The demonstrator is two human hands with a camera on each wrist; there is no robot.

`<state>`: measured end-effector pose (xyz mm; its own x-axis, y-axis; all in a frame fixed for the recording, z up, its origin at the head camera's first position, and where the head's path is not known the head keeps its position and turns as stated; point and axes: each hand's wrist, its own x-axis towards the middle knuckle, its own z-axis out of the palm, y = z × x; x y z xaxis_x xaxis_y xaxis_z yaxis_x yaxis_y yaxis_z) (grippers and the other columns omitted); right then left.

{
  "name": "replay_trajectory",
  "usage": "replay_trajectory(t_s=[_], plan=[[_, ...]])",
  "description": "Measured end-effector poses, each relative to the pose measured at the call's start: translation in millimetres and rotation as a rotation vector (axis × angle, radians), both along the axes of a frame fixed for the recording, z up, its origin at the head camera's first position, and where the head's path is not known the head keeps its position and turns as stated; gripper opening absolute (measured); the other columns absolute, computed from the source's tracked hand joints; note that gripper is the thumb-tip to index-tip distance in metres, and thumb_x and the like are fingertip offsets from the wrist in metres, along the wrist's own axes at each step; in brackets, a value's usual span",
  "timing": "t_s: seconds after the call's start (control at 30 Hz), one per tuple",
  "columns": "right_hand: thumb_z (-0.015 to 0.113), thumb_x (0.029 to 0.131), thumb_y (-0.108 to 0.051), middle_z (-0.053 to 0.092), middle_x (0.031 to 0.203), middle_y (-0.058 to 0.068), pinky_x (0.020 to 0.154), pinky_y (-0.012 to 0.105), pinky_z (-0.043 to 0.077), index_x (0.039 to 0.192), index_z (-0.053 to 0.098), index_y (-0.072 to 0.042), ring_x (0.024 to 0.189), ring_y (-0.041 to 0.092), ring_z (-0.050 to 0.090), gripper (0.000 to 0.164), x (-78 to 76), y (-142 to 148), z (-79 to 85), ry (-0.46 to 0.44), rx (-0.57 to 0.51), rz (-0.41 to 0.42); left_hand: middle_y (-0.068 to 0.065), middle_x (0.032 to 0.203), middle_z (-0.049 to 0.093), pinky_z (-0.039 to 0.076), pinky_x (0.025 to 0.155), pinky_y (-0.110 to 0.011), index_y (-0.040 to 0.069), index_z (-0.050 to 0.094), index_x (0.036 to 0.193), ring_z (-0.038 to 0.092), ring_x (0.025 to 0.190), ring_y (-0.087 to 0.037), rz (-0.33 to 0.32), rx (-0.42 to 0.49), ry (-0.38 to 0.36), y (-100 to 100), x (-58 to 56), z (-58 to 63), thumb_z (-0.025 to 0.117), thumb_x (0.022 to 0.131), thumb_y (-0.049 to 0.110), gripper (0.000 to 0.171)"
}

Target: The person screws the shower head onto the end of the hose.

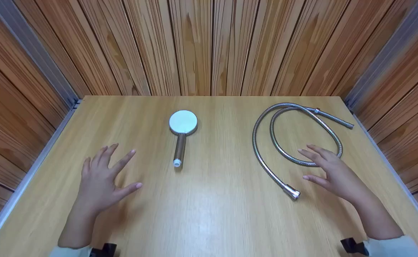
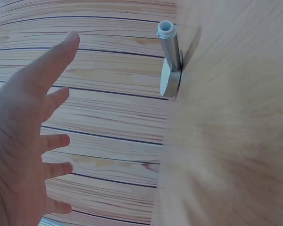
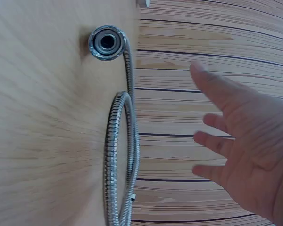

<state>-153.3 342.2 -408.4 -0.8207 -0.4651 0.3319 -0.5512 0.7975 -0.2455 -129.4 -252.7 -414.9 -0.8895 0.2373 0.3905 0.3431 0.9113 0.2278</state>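
A handheld shower head (image 1: 183, 122) lies on the table left of centre, its white face up and its grey-brown handle pointing toward the near side. In the left wrist view the white threaded end of the shower head (image 2: 167, 29) faces the camera. My left hand (image 1: 100, 184) hovers to its left, fingers spread, holding nothing. On the right lies a coiled metal shower hose (image 1: 257, 139), with a chrome nut at its near end. My right hand (image 1: 332, 173) is over the hose's right near side, fingers extended and holding nothing; in the right wrist view the hose (image 3: 112, 150) is apart from it.
The light wooden table (image 1: 212, 200) has wood-plank walls (image 1: 194, 46) behind it and at both sides. Grey metal rails (image 1: 30, 189) run along its left and right edges. Black straps (image 1: 103, 250) sit at both sleeve cuffs.
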Motion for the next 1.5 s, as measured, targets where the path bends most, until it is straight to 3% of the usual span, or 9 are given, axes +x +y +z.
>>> replay_trajectory(t_s=[0.13, 0.47, 0.67, 0.87, 1.0, 1.13, 1.27, 1.43, 1.5], plan=[[0.085, 0.073, -0.007, 0.051, 0.136, 0.018, 0.087, 0.063, 0.048, 0.139, 0.054, -0.014, 0.119, 0.042, 0.050, 0.073, -6.3, -2, -5.9, -0.005, -0.036, 0.056, -0.020, 0.148, 0.036, 0.021, 0.099, -0.080, 0.038, 0.041, 0.148, 0.032, 0.134, -0.045, -0.020, 0.039, -0.005, 5, -6.0, 0.6, 0.072, 0.076, 0.061, 0.081], [0.087, 0.065, 0.004, 0.055, 0.133, 0.016, 0.083, 0.050, 0.056, 0.132, 0.061, -0.018, 0.116, 0.038, 0.056, 0.075, -20.2, -14, -19.5, 0.007, 0.029, 0.181, -0.017, 0.142, 0.044, 0.029, 0.098, -0.073, 0.034, 0.046, 0.146, 0.038, 0.130, -0.039, -0.095, 0.240, -0.077, 19, -21.3, -6.1, 0.079, 0.077, 0.048, 0.077], [0.086, 0.067, 0.005, 0.053, 0.137, 0.015, 0.088, 0.047, 0.055, 0.128, 0.065, -0.017, 0.120, 0.036, 0.054, 0.068, -26.4, -19, -27.0, -0.063, 0.021, 0.211, -0.013, 0.137, 0.047, 0.042, 0.097, -0.063, 0.026, 0.052, 0.142, 0.043, 0.126, -0.032, -0.154, 0.448, -0.168, 29, -29.8, -12.7, 0.081, 0.080, 0.033, 0.069], [0.080, 0.075, 0.004, 0.051, 0.140, 0.014, 0.095, 0.046, 0.051, 0.129, 0.065, -0.015, 0.127, 0.036, 0.049, 0.059, -33.3, -22, -33.5, -0.224, -0.049, 0.253, -0.011, 0.133, 0.053, 0.041, 0.102, -0.057, 0.017, 0.057, 0.138, 0.051, 0.121, -0.029, -0.195, 0.739, -0.354, 39, -44.5, -21.3, 0.072, 0.090, 0.023, 0.051], [0.075, 0.080, 0.006, 0.049, 0.139, 0.017, 0.102, 0.026, 0.043, 0.130, 0.064, -0.012, 0.130, 0.039, 0.043, 0.054, -38.6, -21, -39.5, -0.362, -0.137, 0.309, -0.016, 0.137, 0.051, 0.044, 0.103, -0.048, 0.010, 0.056, 0.138, 0.052, 0.121, -0.031, -0.190, 0.930, -0.520, 47, -58.1, -27.8, 0.064, 0.096, 0.025, 0.045], [0.070, 0.082, 0.010, 0.048, 0.137, 0.020, 0.099, 0.013, 0.037, 0.126, 0.066, -0.009, 0.126, 0.043, 0.045, 0.049, -45.4, -21, -45.5, -0.457, -0.201, 0.352, -0.018, 0.143, 0.044, 0.047, 0.102, -0.048, 0.009, 0.048, 0.143, 0.050, 0.123, -0.037, -0.144, 1.158, -0.718, 55, -71.1, -33.7, 0.060, 0.097, 0.034, 0.054], [0.067, 0.082, 0.014, 0.045, 0.138, 0.020, 0.098, 0.021, 0.045, 0.115, 0.073, -0.010, 0.125, 0.043, 0.047, 0.042, -48.0, -26, -46.5, -0.550, -0.223, 0.330, -0.019, 0.144, 0.041, 0.048, 0.100, -0.048, 0.010, 0.043, 0.147, 0.049, 0.124, -0.040, -0.096, 1.328, -0.847, 64, -81.1, -38.8, 0.060, 0.096, 0.039, 0.061], [0.068, 0.083, 0.012, 0.042, 0.143, 0.018, 0.101, 0.051, 0.045, 0.106, 0.077, -0.017, 0.131, 0.044, 0.041, 0.039, -47.8, -33, -46.8, -0.592, -0.173, 0.278, -0.022, 0.139, 0.044, 0.052, 0.093, -0.049, 0.012, 0.038, 0.150, 0.059, 0.111, -0.034, -0.091, 1.382, -0.891, 74, -87.9, -45.6, 0.061, 0.096, 0.039, 0.064], [0.071, 0.083, 0.009, 0.043, 0.144, 0.017, 0.102, 0.057, 0.041, 0.104, 0.078, -0.021, 0.132, 0.043, 0.041, 0.038, -47.2, -36, -46.9, -0.584, -0.142, 0.256, -0.020, 0.136, 0.047, 0.054, 0.090, -0.048, 0.014, 0.037, 0.150, 0.063, 0.102, -0.030, -0.081, 1.392, -0.894, 77, -89.5, -48.3, 0.061, 0.097, 0.036, 0.063]])
